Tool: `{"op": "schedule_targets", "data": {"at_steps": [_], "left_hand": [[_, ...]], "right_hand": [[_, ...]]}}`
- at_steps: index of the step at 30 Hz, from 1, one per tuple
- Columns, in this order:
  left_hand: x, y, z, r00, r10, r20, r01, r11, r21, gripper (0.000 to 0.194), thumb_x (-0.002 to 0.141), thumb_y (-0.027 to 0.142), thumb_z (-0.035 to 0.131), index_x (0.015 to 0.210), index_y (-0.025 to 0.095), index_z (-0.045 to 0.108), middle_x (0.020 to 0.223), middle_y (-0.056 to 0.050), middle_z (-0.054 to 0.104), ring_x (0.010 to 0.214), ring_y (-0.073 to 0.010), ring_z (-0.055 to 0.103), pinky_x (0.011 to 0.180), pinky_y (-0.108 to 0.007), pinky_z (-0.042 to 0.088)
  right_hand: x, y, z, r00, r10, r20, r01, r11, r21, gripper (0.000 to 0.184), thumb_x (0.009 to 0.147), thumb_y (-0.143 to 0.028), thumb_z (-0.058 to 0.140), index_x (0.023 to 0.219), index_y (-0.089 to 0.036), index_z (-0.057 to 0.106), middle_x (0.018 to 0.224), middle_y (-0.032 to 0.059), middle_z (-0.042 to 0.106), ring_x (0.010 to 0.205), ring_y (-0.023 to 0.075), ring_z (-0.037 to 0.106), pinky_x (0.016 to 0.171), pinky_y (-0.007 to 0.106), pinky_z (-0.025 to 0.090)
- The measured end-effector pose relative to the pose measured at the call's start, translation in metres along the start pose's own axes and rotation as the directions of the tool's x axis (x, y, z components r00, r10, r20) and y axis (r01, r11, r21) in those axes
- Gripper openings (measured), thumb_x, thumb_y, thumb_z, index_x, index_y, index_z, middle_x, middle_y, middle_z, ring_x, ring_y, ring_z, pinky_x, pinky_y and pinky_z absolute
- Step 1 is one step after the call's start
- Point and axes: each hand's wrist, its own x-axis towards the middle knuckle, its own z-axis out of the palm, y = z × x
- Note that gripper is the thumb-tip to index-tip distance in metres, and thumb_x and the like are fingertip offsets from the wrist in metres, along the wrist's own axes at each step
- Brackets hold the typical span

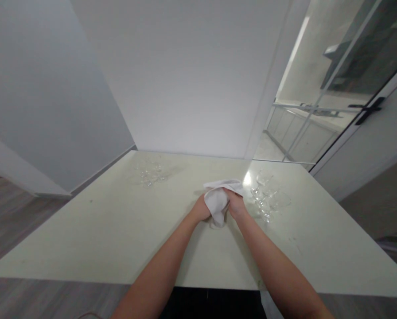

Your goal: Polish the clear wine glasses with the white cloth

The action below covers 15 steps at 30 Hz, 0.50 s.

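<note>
A white cloth [217, 203] is bunched between my two hands, just above the middle of the table. My left hand [201, 209] is closed on its left side, with the fingers mostly covered by the fabric. On the other side my right hand [235, 204] grips the cloth, its fingers largely tucked into the folds. Whether something lies inside the cloth is hidden. Close to the right of my right hand, several clear stemmed glasses [267, 198] stand or lie in a cluster; their outlines overlap.
Farther off at the back left, another group of clear glassware [151, 173] rests on the pale table [95, 239]. A white wall [185, 88] borders the table's far edge. To the right is a glazed door with a black handle [367, 110].
</note>
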Motion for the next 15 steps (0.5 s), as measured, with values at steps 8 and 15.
{"op": "schedule_targets", "data": {"at_steps": [8, 15], "left_hand": [[0.002, 0.005, 0.003, 0.989, -0.042, 0.145, 0.056, 0.994, -0.095, 0.038, 0.075, 0.038, 0.064, 0.100, 0.011, 0.071, 0.105, -0.014, 0.072, 0.099, -0.0300, 0.064, 0.091, -0.043, 0.049], [0.002, -0.010, 0.003, 0.996, -0.059, -0.060, 0.057, 0.997, -0.043, 0.033, 0.060, 0.026, 0.078, 0.091, 0.018, 0.073, 0.114, -0.013, 0.070, 0.119, -0.0334, 0.055, 0.107, -0.045, 0.038]], "right_hand": [[0.001, 0.001, -0.003, 0.999, 0.054, 0.003, -0.054, 0.997, 0.059, 0.026, 0.054, -0.026, 0.079, 0.075, -0.020, 0.065, 0.075, -0.0008, 0.072, 0.070, 0.0185, 0.066, 0.064, 0.029, 0.055], [0.000, 0.001, 0.000, 0.998, -0.046, -0.052, 0.046, 0.999, -0.012, 0.034, 0.055, -0.027, 0.082, 0.085, -0.020, 0.068, 0.087, 0.0001, 0.074, 0.084, 0.0184, 0.067, 0.080, 0.030, 0.055]]}}
